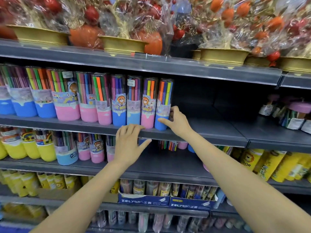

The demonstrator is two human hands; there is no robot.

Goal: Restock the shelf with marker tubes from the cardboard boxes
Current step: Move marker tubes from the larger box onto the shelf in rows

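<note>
Head view. Middle shelf (218,130): one front row of marker tubes standing upright, ten countable, with more cut off at the left edge. Base colours from the right end: blue, pink, pale blue, blue, then three pink, then blue.

The right hand (176,121) holds the end tube (164,105), the blue-based one: thumb across the front of the base, fingers curled round its right side. The tube stands on the shelf beside the pink-based tube (149,103).

The left hand (128,142) holds nothing. Its grip is slack and spread, fingertips resting on the shelf's front edge below the pink-based tube.

Two blue cartons (143,200) sit side by side on a lower shelf.
</note>
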